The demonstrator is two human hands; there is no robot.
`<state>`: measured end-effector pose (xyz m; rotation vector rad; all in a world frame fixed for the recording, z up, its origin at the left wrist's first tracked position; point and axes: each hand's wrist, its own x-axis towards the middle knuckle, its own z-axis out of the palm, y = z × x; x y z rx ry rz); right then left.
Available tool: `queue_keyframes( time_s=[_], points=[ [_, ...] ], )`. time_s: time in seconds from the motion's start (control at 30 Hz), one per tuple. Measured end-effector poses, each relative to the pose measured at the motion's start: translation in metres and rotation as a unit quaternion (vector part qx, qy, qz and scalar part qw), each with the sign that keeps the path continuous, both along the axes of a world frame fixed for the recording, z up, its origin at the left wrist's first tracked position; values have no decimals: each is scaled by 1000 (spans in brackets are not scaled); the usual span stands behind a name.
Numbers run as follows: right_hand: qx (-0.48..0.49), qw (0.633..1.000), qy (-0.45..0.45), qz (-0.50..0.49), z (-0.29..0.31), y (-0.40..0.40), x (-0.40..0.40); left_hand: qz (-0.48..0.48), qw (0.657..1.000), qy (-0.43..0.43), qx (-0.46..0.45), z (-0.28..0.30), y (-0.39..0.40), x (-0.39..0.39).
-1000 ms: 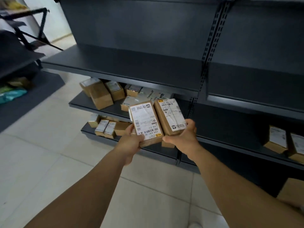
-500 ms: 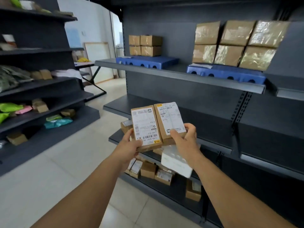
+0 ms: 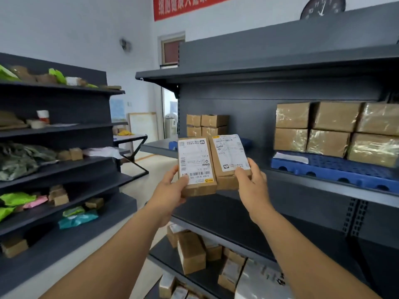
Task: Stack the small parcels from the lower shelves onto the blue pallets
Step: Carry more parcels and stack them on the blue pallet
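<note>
My left hand grips a small brown parcel with a white barcode label. My right hand grips a second small labelled parcel beside it. Both are held up side by side in front of the grey shelving. To the right, a blue pallet on the upper shelf carries several taped brown boxes. Behind the parcels a second blue pallet shows only at its edge, under a small stack of boxes. More small parcels lie on the lower shelves.
A second dark shelving unit stands on the left with green, pink and teal bags and small boxes. Pale tiled floor runs between the two units. A folding table stands at the back by a doorway.
My view has risen from the low shelves to the upper shelf. Both hands have lifted the two parcels to the height of the blue pallets, still holding them side by side.
</note>
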<state>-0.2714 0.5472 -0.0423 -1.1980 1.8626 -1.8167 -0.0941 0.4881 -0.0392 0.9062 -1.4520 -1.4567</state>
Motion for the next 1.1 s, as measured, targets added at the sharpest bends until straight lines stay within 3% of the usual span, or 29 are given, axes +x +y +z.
queue_keyframes(
  time_s=[0.23, 0.5, 0.67, 0.9, 1.1],
  points=[
    [-28, 998, 16, -56, 56, -91, -52, -46, 995, -33, -79, 60, -101, -56],
    [-29, 990, -6, -136, 89, -157, -106, -59, 996, -40, -47, 95, -183, -124],
    [-5, 981, -35, -189, 90, -188, -138, -121, 987, -84, -70, 98, -223, -160],
    [43, 964, -68, -253, 88, -227, -162, -137, 946, -199, -218, 87, -279, -197],
    [76, 950, -71, -293, 95, -249, -167, -85, 856, -319, -397, 80, -309, -214]
  ],
)
